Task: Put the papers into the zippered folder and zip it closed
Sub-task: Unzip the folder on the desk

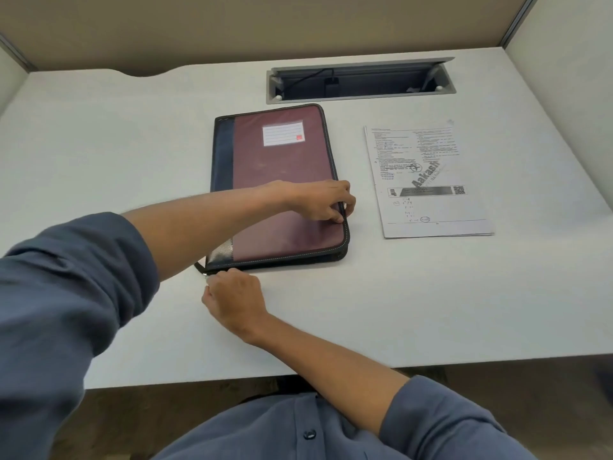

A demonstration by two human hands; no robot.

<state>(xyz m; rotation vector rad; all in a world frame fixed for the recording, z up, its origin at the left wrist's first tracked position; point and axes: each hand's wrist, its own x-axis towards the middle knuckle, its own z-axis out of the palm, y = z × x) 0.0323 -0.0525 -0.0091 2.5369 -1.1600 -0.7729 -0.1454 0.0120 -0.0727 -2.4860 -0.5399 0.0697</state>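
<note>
A maroon zippered folder (282,180) with a dark blue spine and a white label lies flat and closed in the middle of the white desk. My left hand (323,200) reaches across it and pinches its right edge by the zipper track. My right hand (234,298) is at the folder's near left corner, fingers closed around the small metal zipper pull (205,279) on the black tail. A stack of printed papers (428,180) lies on the desk to the right of the folder, apart from it.
A grey cable hatch (361,94) stands open in the desk (99,144) behind the folder, with a black cable inside. Beige partition walls close off the back and both sides. The desk's front edge runs just in front of my body.
</note>
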